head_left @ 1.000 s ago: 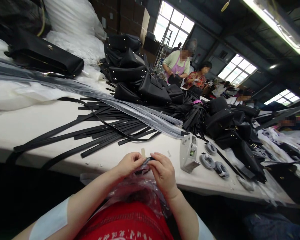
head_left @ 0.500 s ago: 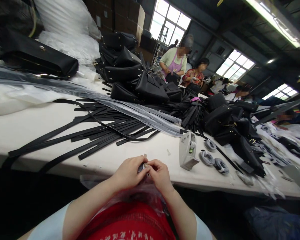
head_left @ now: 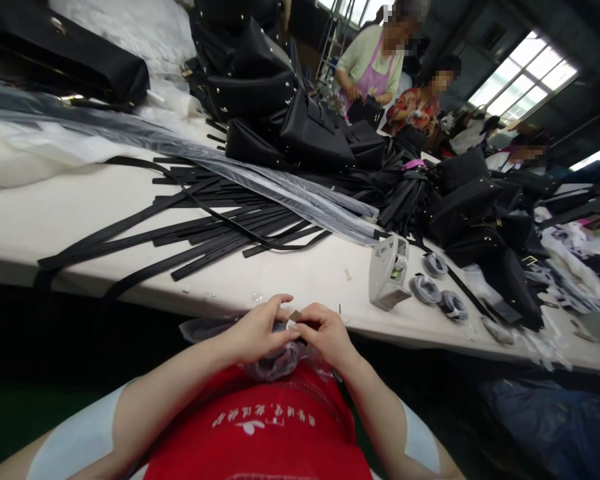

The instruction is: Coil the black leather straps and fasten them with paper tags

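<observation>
My left hand (head_left: 261, 328) has its index finger raised, while its thumb and other fingers close in on a small white-and-brown piece (head_left: 294, 321). From the other side, my right hand (head_left: 326, 329) pinches this piece between thumb and bent fingers. Whether it is tape or a tag I cannot tell. Just below the hands, against the red apron (head_left: 260, 427), sits a coiled strap in clear plastic (head_left: 275, 364), partly hidden by my left hand. A grey tape dispenser (head_left: 389, 272) stands on the table to the right of my hands.
Several plastic-wrapped strap coils (head_left: 425, 289) lie beyond the dispenser. Loose black straps (head_left: 220, 223) and long plastic-sleeved straps (head_left: 300, 200) spread across the white table (head_left: 105, 220). Black handbags (head_left: 315, 137) are piled behind. A co-worker in a pink apron (head_left: 373, 73) handles a bag across the table.
My view has tilted down, showing more of the apron. My left index finger has lifted, and the white-and-brown piece and the coiled strap below show more clearly.
</observation>
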Available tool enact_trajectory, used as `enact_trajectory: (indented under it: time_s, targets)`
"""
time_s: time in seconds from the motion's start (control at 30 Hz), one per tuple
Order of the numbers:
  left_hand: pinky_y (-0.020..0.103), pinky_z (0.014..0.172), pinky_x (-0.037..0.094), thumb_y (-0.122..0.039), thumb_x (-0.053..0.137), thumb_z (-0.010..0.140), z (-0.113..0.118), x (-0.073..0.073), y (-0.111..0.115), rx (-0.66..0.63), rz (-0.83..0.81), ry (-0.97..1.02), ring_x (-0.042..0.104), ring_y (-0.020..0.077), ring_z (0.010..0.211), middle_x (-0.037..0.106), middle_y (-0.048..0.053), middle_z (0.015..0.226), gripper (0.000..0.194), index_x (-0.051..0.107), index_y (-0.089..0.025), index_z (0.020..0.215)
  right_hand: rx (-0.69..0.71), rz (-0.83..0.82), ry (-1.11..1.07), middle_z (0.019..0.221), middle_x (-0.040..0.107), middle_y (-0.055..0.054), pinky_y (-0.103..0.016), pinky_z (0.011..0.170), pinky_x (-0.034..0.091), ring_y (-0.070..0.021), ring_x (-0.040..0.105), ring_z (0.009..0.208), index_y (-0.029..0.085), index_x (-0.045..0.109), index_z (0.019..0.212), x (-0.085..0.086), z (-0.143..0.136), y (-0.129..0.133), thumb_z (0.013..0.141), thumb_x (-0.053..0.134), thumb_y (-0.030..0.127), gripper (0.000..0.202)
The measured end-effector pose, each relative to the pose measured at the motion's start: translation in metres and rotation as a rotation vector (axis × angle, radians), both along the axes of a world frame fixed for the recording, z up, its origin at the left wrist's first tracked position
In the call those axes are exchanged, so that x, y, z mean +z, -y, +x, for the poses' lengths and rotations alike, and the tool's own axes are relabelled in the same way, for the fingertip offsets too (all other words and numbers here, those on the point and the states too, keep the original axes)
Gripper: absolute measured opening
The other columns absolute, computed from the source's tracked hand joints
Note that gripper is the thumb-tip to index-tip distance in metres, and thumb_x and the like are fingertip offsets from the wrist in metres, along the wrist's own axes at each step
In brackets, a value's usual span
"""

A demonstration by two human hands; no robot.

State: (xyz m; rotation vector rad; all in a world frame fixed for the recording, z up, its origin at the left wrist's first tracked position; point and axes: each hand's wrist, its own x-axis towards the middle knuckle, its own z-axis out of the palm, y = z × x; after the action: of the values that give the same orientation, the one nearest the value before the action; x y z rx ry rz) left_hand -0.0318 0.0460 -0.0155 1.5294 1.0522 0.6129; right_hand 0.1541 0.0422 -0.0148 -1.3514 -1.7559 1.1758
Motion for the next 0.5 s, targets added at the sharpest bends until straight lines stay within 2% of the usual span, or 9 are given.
enact_trajectory:
  time_s: [0.07, 0.13, 0.2, 0.27, 0.37, 0.43, 0.5]
  targets:
    - [0.034, 0.072, 0.05, -0.038, 0.065, 0.075, 0.003, -0.01, 0.007, 0.038, -0.118, 0.077, 0.068, 0.0226, 0.081, 0.072, 0.006, 0.09, 0.055, 0.044, -0.015, 0.121, 0.016, 0.02, 0.03, 0.075, 0.066, -0.002, -0.026, 0.068, 0.047, -0.015, 0.06, 0.073, 0.02, 0.071, 0.075, -0.003, 0.001, 0.007, 0.076, 0.068, 0.021, 0.004]
    - [0.029, 0.061, 0.049, -0.042, 0.067, 0.073, 0.005, -0.019, 0.012, 0.062, -0.191, 0.116, 0.066, 0.0187, 0.07, 0.069, 0.004, 0.087, 0.052, 0.049, -0.015, 0.113, 0.053, -0.003, 0.084, 0.073, 0.066, -0.001, -0.025, 0.067, 0.046, -0.0143, 0.06, 0.071, 0.019, 0.069, 0.073, -0.007, 0.002, 0.013, 0.076, 0.067, 0.018, 0.004]
    - [0.025, 0.055, 0.046, -0.047, 0.068, 0.072, 0.005, -0.023, 0.016, 0.02, -0.251, 0.083, 0.063, 0.0163, 0.062, 0.067, 0.003, 0.079, 0.043, 0.055, -0.016, 0.1, 0.084, -0.014, 0.173, 0.071, 0.065, 0.0, -0.025, 0.064, 0.044, -0.0135, 0.058, 0.068, 0.018, 0.067, 0.071, -0.011, 0.003, 0.016, 0.076, 0.066, 0.017, 0.005]
    - [0.024, 0.05, 0.042, -0.052, 0.065, 0.075, 0.002, -0.022, 0.017, -0.103, -0.381, 0.068, 0.059, 0.0151, 0.054, 0.066, 0.001, 0.068, 0.038, 0.058, -0.017, 0.088, 0.099, 0.02, 0.259, 0.07, 0.064, 0.0, -0.024, 0.062, 0.043, -0.0131, 0.057, 0.065, 0.018, 0.066, 0.071, -0.011, 0.004, 0.019, 0.077, 0.065, 0.018, 0.006]
    - [0.023, 0.046, 0.039, -0.053, 0.064, 0.077, -0.006, -0.015, 0.017, -0.252, -0.625, 0.191, 0.053, 0.012, 0.046, 0.065, 0.001, 0.063, 0.038, 0.062, -0.015, 0.085, 0.179, 0.145, 0.339, 0.077, 0.068, -0.002, -0.026, 0.067, 0.045, -0.0146, 0.061, 0.071, 0.019, 0.067, 0.081, -0.005, 0.004, 0.026, 0.082, 0.06, 0.018, 0.007]
    - [0.021, 0.047, 0.038, -0.044, 0.071, 0.073, -0.011, -0.011, 0.017, -0.24, -0.713, 0.307, 0.052, 0.0101, 0.048, 0.067, 0.003, 0.065, 0.034, 0.065, -0.013, 0.086, 0.283, 0.256, 0.357, 0.085, 0.07, -0.004, -0.028, 0.073, 0.048, -0.0161, 0.063, 0.078, 0.02, 0.068, 0.092, 0.002, 0.006, 0.031, 0.086, 0.053, 0.015, 0.016]
    - [0.02, 0.049, 0.038, -0.033, 0.076, 0.067, -0.014, -0.007, 0.016, -0.17, -0.77, 0.403, 0.052, 0.0093, 0.05, 0.069, 0.004, 0.068, 0.03, 0.068, -0.012, 0.088, 0.362, 0.354, 0.366, 0.097, 0.07, -0.007, -0.03, 0.081, 0.049, -0.018, 0.063, 0.087, 0.019, 0.066, 0.104, 0.009, 0.008, 0.035, 0.087, 0.05, 0.014, 0.024]
